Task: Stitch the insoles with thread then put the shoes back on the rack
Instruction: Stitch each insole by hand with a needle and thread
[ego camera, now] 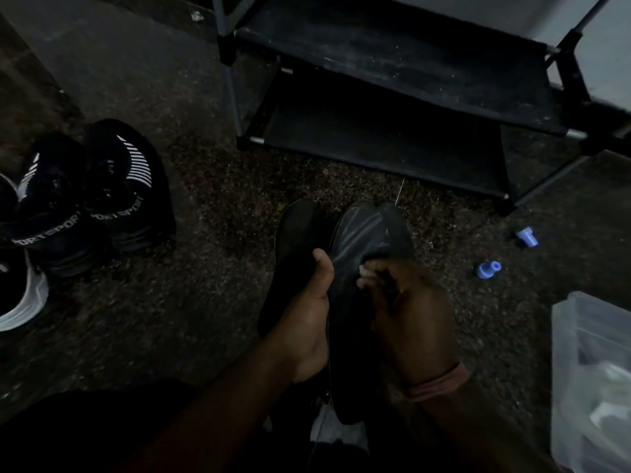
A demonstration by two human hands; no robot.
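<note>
Over on the far left, a pair of black sneakers (95, 196) marked "SPORT" is sitting on the speckled floor (211, 206), well apart from the work, with the white edge of another shoe (20, 298) showing beside them. Moving toward the middle, a flat dark insole (290, 254) is lying under the left hand (307, 308), which is gripping the left edge of a second, shinier insole (362, 240) with the thumb pressed on top. That insole's long axis is running away from the person, toe end pointing at the empty shoe rack (392, 97) just beyond. The right hand (409, 302) is pinching closed at the insole's right edge; a needle cannot be made out between its fingers, though a thin thread (400, 191) is rising from the toe end. Both hands are equally near the seam, so the next stitch probably falls to the right hand while the left steadies. Farther right, two small blue spools (488, 269) are lying on the floor, and a clear plastic box (594, 370) is sitting at the edge.
</note>
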